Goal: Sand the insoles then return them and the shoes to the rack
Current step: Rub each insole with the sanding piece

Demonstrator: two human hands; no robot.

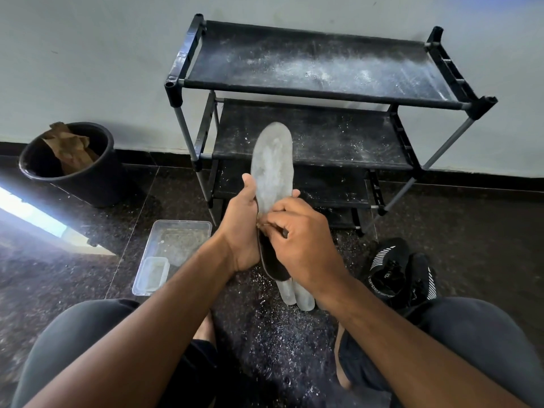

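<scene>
My left hand (243, 228) grips a grey, dusty insole (272, 166) from the left and holds it upright in front of the rack. The insole's dark heel end (275, 266) points down toward me. My right hand (303, 240) pinches a small piece of sandpaper (262, 223) against the insole's lower middle. Two more pale insoles (297, 295) lie on the floor just below my hands. A pair of black shoes (400, 272) with white stripes sits on the floor to the right. The black shoe rack (323, 92) stands against the wall, its shelves bare and dusted white.
A black bucket (73, 166) with brown paper in it stands at the left by the wall. A clear plastic tray (173, 251) holding a smaller tub lies on the floor left of my hands. White dust covers the dark floor between my knees.
</scene>
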